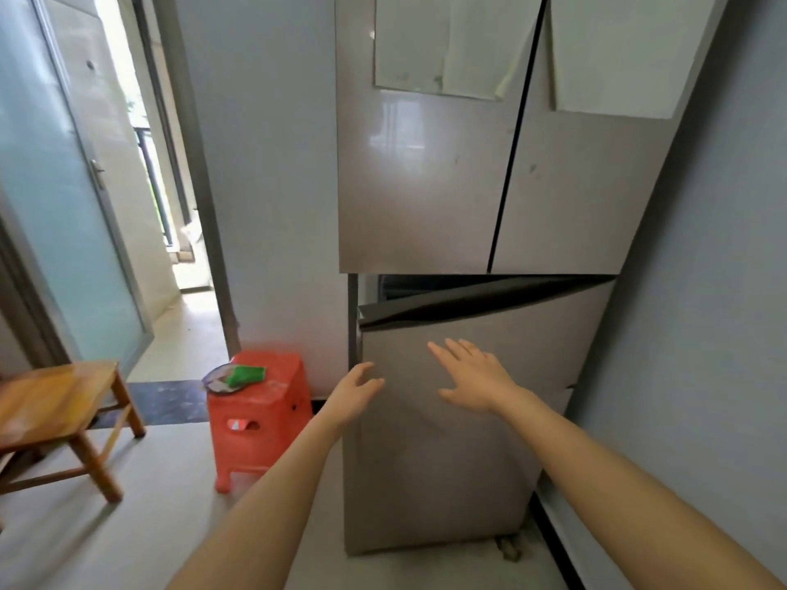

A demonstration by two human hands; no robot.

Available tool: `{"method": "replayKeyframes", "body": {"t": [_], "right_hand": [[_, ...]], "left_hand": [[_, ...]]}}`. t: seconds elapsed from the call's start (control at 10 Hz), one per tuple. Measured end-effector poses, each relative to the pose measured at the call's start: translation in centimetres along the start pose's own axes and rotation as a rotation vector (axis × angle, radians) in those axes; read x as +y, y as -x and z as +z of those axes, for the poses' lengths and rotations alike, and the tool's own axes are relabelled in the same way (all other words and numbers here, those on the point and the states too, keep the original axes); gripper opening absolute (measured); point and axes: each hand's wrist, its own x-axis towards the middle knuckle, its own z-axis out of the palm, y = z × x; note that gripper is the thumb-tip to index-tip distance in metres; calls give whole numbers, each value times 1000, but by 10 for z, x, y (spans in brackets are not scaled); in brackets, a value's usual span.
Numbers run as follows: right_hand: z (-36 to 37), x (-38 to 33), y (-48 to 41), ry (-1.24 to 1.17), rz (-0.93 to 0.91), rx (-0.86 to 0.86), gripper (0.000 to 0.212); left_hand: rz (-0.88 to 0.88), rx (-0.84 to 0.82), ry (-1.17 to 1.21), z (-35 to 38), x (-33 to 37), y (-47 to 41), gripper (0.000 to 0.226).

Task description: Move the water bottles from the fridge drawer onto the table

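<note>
- Water bottles: none visible. I judge they are inside the fridge drawer (468,462), behind its front panel, so nothing has been moved yet.
- Fridge drawer: lowest section of the fridge, ajar. A dark gap (447,302) shows along its top, wider on the left, and the panel sits skewed rather than square. The interior is too dark to show its contents.
- Left hand (353,393): at the panel's left edge, fingers loosely curled, holding nothing. I cannot tell whether it touches the panel. I judge it is placed there because that edge stands proud and offers something to hook.
- Right hand (472,381): in front of the upper middle of the panel, palm toward it, fingers spread wide, empty. Contact is unclear. It is probably there to steady the front while the left pulls.
- Step in hand, by my reading: getting the drawer fully open. It needs an even pull, since the skewed panel may bind.
- Upper doors (426,185): both closed, with pale sheets stuck on them.
- Red stool (259,423): just left of the fridge, carrying a dish (217,383) with a green item (245,373) on it. It is close enough to catch a swinging arm.
- Table (51,402): wooden, far left, well apart from the fridge. Each bottle will need a turn and a carry past the stool.
</note>
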Motion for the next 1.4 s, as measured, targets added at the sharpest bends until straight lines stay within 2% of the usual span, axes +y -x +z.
{"method": "replayKeyframes", "body": {"t": [0.1,0.2,0.3,0.5,0.6,0.8,1.0,1.2,1.3,1.4], "right_hand": [[1,16,-5,-11,47,-5,74],[5,41,-13,8,95,-43,74],[8,67,-31,3,141,-48,73],[6,97,-88,20,94,32,74],[6,102,-118,29,22,46,75],[20,104,-173,160,-62,84,75],[25,100,-195,176,-41,77,75],[7,104,-184,93,-56,22,76],[-8,107,-163,54,-38,60,70],[-32,113,-136,166,-36,174,66]], "left_hand": [[15,3,-90,-6,-2,-28,56],[55,75,-231,-8,-4,-57,62],[52,103,-433,-6,-3,-83,66],[110,228,-906,-6,14,-139,76],[74,199,-980,-5,14,-162,79],[-81,148,-903,-5,-13,-184,92],[-90,146,-883,2,-17,-189,92],[-24,142,-914,-16,1,-174,86],[83,175,-972,-25,18,-157,86],[176,226,-1022,-42,34,-138,85]]}}
